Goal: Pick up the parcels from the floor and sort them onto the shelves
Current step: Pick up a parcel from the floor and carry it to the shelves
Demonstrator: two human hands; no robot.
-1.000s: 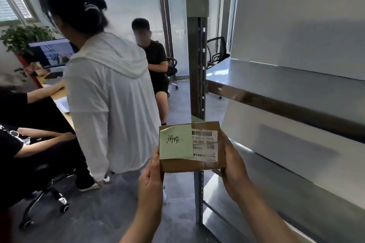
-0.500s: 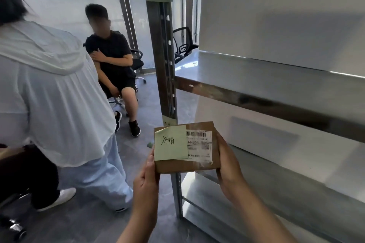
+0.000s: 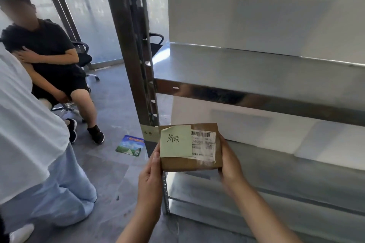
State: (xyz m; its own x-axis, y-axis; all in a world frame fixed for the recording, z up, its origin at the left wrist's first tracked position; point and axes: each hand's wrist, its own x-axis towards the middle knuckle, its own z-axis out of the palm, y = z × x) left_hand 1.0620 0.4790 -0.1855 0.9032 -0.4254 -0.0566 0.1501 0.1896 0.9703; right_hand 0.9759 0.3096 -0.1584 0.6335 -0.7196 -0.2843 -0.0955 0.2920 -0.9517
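Gripping cardboard parcel (image 3: 187,164), left hand (image 3: 151,175) and right hand (image 3: 230,165) fingers curled on its edges; match green note (image 3: 175,141) to post label (image 3: 149,133), slide flat onto shelf (image 3: 286,167).

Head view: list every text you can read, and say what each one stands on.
"济南", handwritten and likely so read: on the green note stuck to the parcel.
Too blurred to read: the barcode and digits on the parcel's white label.
Too small to be sure: two characters on the tag on the shelf post.
Unreadable: the headline and QR code on the card on the floor.
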